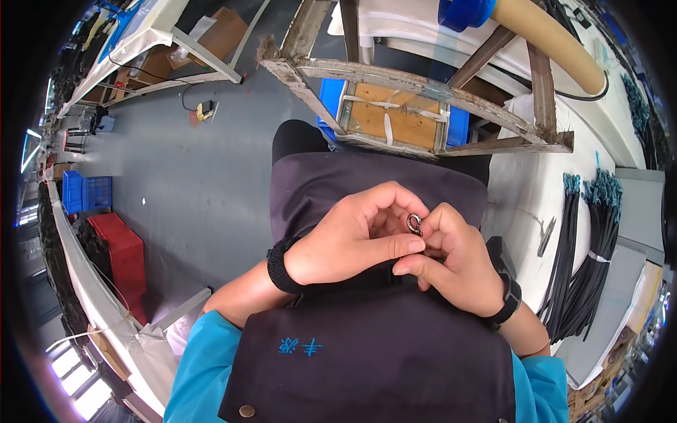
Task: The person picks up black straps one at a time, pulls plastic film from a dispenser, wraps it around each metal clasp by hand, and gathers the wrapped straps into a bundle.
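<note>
A small shiny metal ring (414,224) with a darker part below it sits between my two hands above my lap. My left hand (356,236), with a black band at the wrist, pinches it from the left with thumb and fingers. From the right, my right hand (455,261) closes on the same small piece, its thumb tip close to the left thumb. The fingers hide the lower part of the piece, so its full shape cannot be made out. Beneath the hands lies my dark apron (374,331) with blue lettering.
Bundles of black cords (582,261) with teal ends lie on the white table (522,204) at right, near metal tweezers (546,237). A worn metal frame (423,88) stands ahead. Red bins (120,257) and a blue crate (88,192) stand at left.
</note>
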`<state>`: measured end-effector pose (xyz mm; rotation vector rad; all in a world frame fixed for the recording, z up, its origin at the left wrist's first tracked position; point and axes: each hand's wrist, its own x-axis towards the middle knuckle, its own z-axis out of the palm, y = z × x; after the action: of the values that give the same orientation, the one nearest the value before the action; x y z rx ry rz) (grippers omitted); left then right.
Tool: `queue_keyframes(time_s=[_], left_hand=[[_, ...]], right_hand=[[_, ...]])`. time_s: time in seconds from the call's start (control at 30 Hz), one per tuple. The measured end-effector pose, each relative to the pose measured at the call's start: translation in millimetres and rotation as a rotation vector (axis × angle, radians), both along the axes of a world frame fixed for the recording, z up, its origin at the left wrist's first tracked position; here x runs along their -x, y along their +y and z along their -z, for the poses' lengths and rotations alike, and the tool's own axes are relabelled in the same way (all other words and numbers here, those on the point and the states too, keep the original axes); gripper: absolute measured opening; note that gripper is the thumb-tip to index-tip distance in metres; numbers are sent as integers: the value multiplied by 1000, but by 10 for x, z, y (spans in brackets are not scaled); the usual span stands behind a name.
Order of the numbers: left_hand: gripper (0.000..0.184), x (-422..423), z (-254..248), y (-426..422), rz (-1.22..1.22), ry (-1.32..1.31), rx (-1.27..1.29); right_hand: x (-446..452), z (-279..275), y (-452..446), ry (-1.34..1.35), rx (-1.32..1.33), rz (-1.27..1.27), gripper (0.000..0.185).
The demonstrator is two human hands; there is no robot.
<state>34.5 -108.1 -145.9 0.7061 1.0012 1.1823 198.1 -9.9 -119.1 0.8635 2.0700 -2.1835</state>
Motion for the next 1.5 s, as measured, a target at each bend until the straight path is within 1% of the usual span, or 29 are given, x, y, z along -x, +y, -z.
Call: queue_keyframes(time_s=[0.07,0.13,0.17,0.2,0.23,0.27,0.3,0.33,0.4,0.43,0.47,0.53,0.57,0.6,0.67,0.7,0.83,1.0,1.07,1.1,1.13,1.17,1.2,1.27,1.3,1.37,1.4,1.47,1.5], left_hand=[[18,11,13,-14,-10,6,-10],[15,16,15,-27,-22,17,-22],[13,8,4,-39,-92,10,-5],[12,9,-15,-44,-162,4,12],[11,61,-130,-50,-221,6,89],[10,47,-43,-50,-367,-59,27],[10,94,-31,-73,-366,-40,29],[10,144,-27,-97,-366,-20,31],[11,148,-20,-121,-349,-43,66],[11,144,-17,-129,-328,-69,99],[11,129,-15,-123,-326,-69,103],[11,63,-8,-79,-313,-139,127],[11,25,3,-53,-303,-141,126],[11,-19,17,-33,-285,-168,130],[11,-68,12,-13,-271,-192,134],[11,-71,0,-11,-297,-205,141],[10,-55,11,-30,-320,-258,201],[12,-80,58,39,-280,-387,261],[17,-63,57,111,-202,-290,244],[23,-15,80,151,-140,-217,172],[29,61,119,192,-80,-145,101],[41,159,168,239,-114,-12,36],[40,246,215,310,-229,136,17],[38,328,450,525,-514,501,-154],[38,339,505,615,-515,501,-155],[35,328,568,790,-633,953,-312],[25,303,702,854,-626,777,-301],[16,173,608,790,-523,445,-111],[11,87,584,719,-554,401,-146]], right_hand=[[-7,31,-17,-34,-19,1,36],[-33,118,-30,56,-31,87,38],[-29,102,-60,73,6,161,35],[-65,130,-63,74,8,159,35],[-135,191,-47,67,1,172,31],[-212,245,-30,58,-7,186,27],[-289,278,-18,78,74,193,19],[-343,339,25,80,76,188,19],[-466,448,110,-29,38,27,21],[-476,404,216,-119,-212,-182,34],[-428,373,227,-119,-207,-181,34],[-241,245,160,150,-821,7,46],[-154,164,154,234,-776,39,53],[-106,156,107,231,-781,44,53],[-35,177,42,279,-567,35,48],[-14,210,51,300,-554,35,40],[-12,289,-20,311,-589,166,30],[-86,280,41,219,-737,165,32],[-114,282,85,203,-760,185,31],[-131,298,113,203,-763,186,31],[-151,324,139,216,-639,246,30],[-167,340,164,228,-514,305,29],[-165,342,194,254,-468,335,27],[-134,324,234,293,-416,368,27],[-107,324,243,294,-417,367,27],[-37,310,252,386,-367,366,26],[-14,297,256,387,-372,362,26],[10,271,271,391,-406,333,26],[17,264,287,389,-410,333,26]])
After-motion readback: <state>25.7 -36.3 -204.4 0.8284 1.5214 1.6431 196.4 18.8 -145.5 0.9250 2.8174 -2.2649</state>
